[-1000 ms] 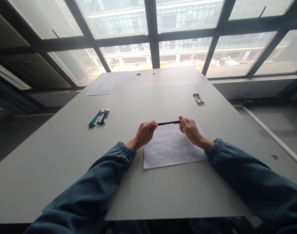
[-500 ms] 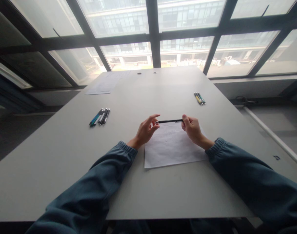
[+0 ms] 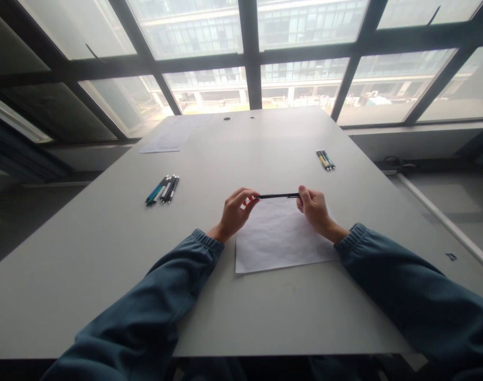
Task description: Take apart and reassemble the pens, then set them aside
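A slim black pen [image 3: 279, 196] is held level between my two hands, above the far edge of a white sheet of paper [image 3: 283, 241]. My left hand [image 3: 238, 209] pinches its left tip between thumb and fingers. At the other end, my right hand [image 3: 313, 209] is closed around the pen with the thumb on top, hiding that end. The paper lies flat on the white table [image 3: 118, 275], partly under my hands.
A bunch of several pens [image 3: 162, 190] lies on the table to the left. Farther off at the right is a smaller group of pens [image 3: 325, 160]. More paper [image 3: 164, 137] lies at the far left corner. Windows [image 3: 300, 84] rise beyond the table.
My left fingers have closed from a loose, parted pose onto the pen's left tip. The right hand keeps its grip, and the pens and paper on the table stay put.
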Demonstrator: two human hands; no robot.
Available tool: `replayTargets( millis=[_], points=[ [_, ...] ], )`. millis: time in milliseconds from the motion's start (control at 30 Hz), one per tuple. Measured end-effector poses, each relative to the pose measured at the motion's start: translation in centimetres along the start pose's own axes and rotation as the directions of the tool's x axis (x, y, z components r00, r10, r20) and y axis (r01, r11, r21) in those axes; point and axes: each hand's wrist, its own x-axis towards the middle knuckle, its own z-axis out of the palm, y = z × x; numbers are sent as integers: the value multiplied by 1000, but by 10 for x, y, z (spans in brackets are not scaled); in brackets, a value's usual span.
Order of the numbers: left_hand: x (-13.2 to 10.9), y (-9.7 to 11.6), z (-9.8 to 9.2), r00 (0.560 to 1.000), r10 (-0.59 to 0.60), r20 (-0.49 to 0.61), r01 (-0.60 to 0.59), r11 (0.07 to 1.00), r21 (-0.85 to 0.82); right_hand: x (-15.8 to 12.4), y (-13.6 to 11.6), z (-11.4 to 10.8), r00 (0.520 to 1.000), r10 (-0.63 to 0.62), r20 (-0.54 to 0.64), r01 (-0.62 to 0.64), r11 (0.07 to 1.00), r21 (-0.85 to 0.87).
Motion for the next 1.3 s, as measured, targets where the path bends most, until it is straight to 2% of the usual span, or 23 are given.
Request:
replayTargets(
  millis=[533, 767, 1300],
  points=[
    [3, 7, -2, 999, -26, 18, 26, 1000, 16, -1, -2, 1, 1000, 13, -2, -13, 1000, 18],
    [1, 3, -3, 999, -26, 44, 26, 1000, 6, -3, -7, 1, 1000, 7, -5, -7, 1000, 9],
    [-4, -6, -2, 985, -108, 131, 113, 993, -26, -6, -11, 2, 1000, -15, 2, 15, 999, -44]
  ],
)
